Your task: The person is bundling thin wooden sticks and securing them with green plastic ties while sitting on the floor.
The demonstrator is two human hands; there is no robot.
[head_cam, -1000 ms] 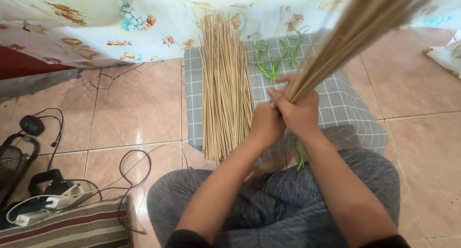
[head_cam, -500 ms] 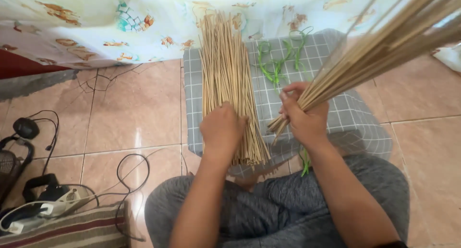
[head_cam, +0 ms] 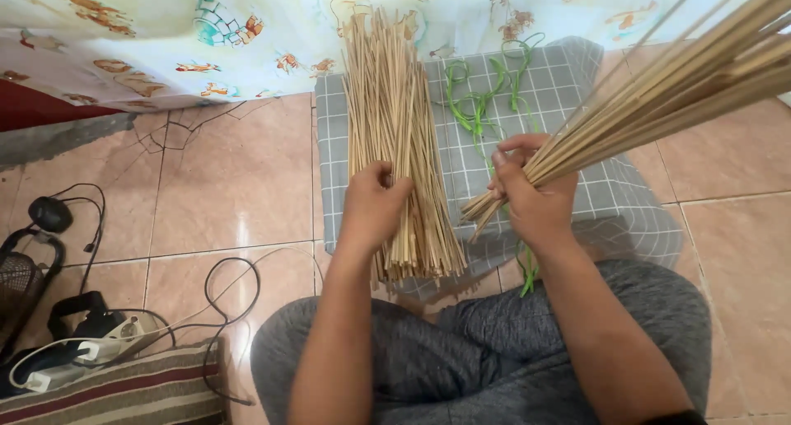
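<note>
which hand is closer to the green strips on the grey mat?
Right. The right hand, holding a raised stick bundle, sits just below the green strips. The left hand rests on the flat stick pile, farther left.

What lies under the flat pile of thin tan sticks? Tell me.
A grey checked cloth spread on pinkish floor tiles; the left hand rests on the pile of thin tan sticks. Whatever is beneath its middle is covered.

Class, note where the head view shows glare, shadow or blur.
Head view: soft even light; pale glare on the floor tile; faint shadow under the cloth edge; the sticks in the right hand blur toward the corner; left hand sharp.
</note>
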